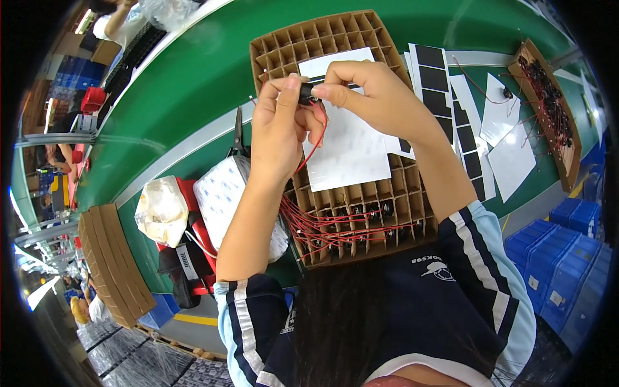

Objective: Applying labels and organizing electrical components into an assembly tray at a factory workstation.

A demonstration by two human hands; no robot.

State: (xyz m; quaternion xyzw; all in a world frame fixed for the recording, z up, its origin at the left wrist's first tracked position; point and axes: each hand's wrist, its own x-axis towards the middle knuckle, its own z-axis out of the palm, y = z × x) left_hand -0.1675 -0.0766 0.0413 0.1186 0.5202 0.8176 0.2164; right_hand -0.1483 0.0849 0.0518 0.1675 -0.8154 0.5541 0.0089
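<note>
Small black component [307, 94] with a red wire [314, 143] trailing from it — that is what sits between my two hands, raised just above the white sheet [348, 151] lying on the cardboard grid tray [322, 40]. My left hand [278, 132] pinches the part from the side, thumb and forefinger closed on it; my right hand [373, 97] comes in from the other side, fingertips pressed onto its end. The wire loops down below my left wrist.

Nearer to me than my hands, the tray's cells hold finished-looking parts, their red wires [329, 227] bunched and spilling over the near edge. Beside my left hand lie black pliers [238, 135] on the green tabletop [200, 77]; past my right hand are strips of black pads [445, 97] on backing sheets.

I judge I am mid-assembly on one piece, fitting or pressing something onto it. What comes next calls for a steady pinch and care not to snag the thin wire.
</note>
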